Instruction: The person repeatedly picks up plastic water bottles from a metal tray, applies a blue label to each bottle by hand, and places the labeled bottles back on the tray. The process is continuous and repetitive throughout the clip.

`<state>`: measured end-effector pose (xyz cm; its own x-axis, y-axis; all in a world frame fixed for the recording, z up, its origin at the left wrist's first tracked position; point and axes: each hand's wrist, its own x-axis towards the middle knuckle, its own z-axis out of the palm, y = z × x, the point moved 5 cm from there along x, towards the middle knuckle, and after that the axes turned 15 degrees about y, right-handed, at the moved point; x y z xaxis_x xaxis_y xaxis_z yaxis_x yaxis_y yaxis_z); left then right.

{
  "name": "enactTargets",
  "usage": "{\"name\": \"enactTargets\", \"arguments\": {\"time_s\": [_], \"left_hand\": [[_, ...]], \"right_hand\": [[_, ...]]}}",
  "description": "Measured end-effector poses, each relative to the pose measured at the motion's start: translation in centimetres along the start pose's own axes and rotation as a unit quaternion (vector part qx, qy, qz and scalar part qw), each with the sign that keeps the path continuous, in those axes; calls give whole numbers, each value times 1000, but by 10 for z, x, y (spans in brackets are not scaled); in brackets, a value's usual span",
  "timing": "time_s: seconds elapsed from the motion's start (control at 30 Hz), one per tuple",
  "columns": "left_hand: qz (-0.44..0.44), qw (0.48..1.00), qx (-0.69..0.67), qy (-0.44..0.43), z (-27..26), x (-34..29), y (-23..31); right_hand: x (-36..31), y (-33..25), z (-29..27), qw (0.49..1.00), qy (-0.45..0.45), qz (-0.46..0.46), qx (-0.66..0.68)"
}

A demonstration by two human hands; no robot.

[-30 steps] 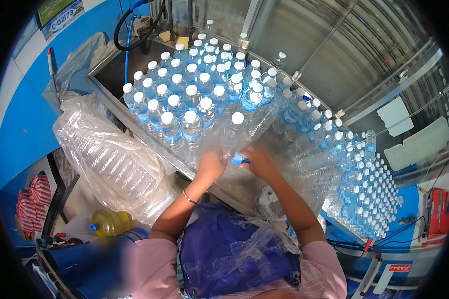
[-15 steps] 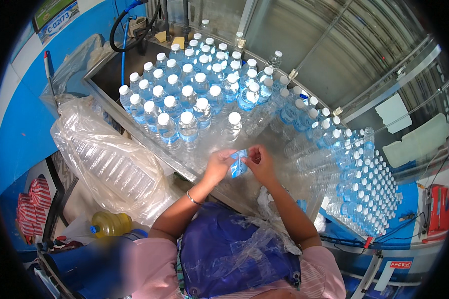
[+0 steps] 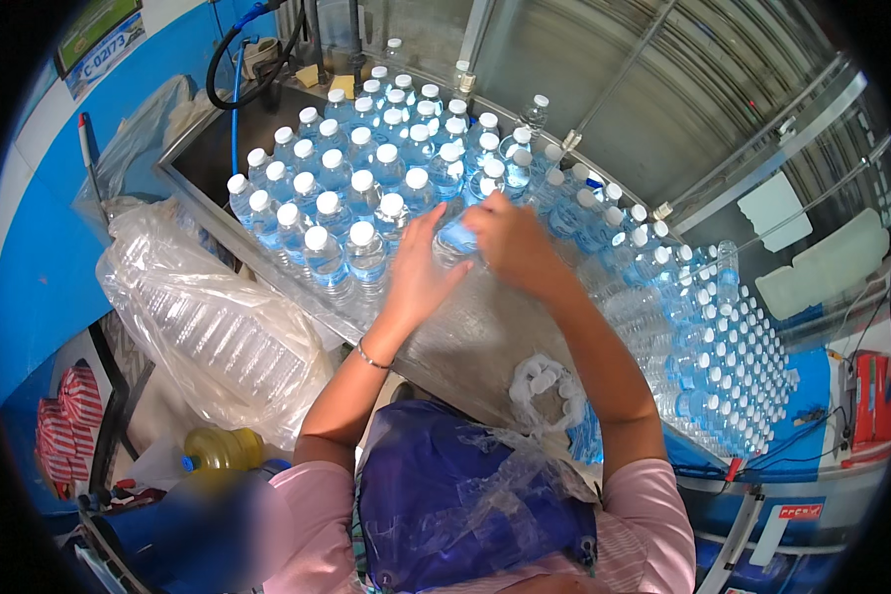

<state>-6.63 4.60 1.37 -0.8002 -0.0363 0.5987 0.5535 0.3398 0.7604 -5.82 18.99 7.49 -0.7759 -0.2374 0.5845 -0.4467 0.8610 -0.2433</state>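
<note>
My left hand (image 3: pixel 418 277) is open, its fingers stretched up and thumb apart, beside a clear plastic bottle (image 3: pixel 453 259) at the front of the group. Over that same bottle my right hand (image 3: pixel 513 243) is closed, pinching a blue label sleeve (image 3: pixel 455 236) that sits around the bottle's upper part. The fingers are slightly blurred, and the bottle's cap is hidden by the hands. Behind and to the left stand many white-capped bottles (image 3: pixel 363 236), several with blue labels around them.
The bottles stand on a steel counter (image 3: pixel 445 351). More labelled bottles (image 3: pixel 723 366) are packed at the right. A clear bag (image 3: pixel 546 381) and blue label sleeves (image 3: pixel 586 436) lie near my right forearm. A large plastic bag of bottles (image 3: pixel 218 317) fills the left.
Both hands have moved up and away from me to the front bottle. The label, earlier held between both hands, is now at the bottle; the left hand has let go and opened.
</note>
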Motion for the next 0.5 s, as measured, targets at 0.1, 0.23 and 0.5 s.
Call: {"name": "enactTargets", "arguments": {"time_s": [0.1,0.23,0.5], "left_hand": [[-47,999,-19,-15,17,-2,-16],[-147,984,-96,-10,28,-23,-48],[-221,965,-142,5,52,-50,-89]], "right_hand": [[7,-13,17,1000,-17,-8,17],[-14,-3,-15,988,124,49,77],[-165,60,-58,948,89,294,86]]}}
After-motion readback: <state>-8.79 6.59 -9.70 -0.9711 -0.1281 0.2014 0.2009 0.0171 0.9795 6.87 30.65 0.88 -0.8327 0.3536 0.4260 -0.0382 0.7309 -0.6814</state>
